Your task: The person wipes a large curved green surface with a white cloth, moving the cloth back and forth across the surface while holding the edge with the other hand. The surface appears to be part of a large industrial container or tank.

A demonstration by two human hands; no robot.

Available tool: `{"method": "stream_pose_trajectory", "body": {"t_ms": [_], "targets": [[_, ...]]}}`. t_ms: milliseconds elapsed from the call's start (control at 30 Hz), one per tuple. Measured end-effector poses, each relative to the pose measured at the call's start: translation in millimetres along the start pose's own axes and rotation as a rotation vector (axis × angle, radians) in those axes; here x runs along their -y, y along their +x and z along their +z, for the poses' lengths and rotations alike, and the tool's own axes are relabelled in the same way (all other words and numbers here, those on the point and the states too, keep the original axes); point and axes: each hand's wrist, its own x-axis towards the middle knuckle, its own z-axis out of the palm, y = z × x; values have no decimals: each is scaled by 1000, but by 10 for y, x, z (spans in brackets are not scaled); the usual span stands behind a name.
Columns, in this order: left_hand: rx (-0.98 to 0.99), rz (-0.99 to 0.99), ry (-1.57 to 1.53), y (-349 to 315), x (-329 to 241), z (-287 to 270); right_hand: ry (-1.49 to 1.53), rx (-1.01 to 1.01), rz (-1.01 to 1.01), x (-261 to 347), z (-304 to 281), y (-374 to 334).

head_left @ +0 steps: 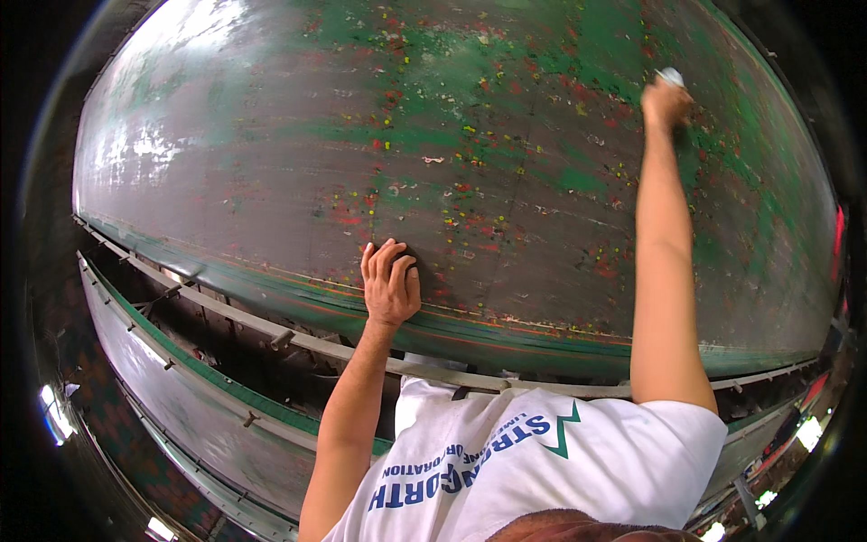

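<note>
A long table top (271,181), grey-brown with worn green patches and many specks of red, yellow and white paint, spreads before me. My left hand (391,287) rests near its front edge, fingers bent and a little apart, holding nothing that I can see. My right arm is stretched far across to the right. At its end my right hand (666,104), smeared by motion, is closed round a small whitish thing (670,78). Only the top of that thing shows, so its kind is unclear. A pale curled scrap (433,160) lies on the surface between the hands.
A metal rail (307,341) with short pegs runs along the table's near edge, close against my white shirt (542,452). Behind me on the left stands another long table (208,415) with a green edge, a dark gap between. Bright light glares off the far left surface.
</note>
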Motion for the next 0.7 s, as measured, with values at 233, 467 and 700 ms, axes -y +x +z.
{"method": "stream_pose_trajectory", "body": {"t_ms": [233, 467, 700], "targets": [[-8, 4, 14, 10, -22, -4, 296, 209, -649, 2735, -260, -2461], [-27, 15, -11, 25, -37, -24, 292, 225, -1012, 2551, -140, -2513], [-40, 4, -95, 18, -5, -72, -170, 63, -458, 543, -623, -1195]]}}
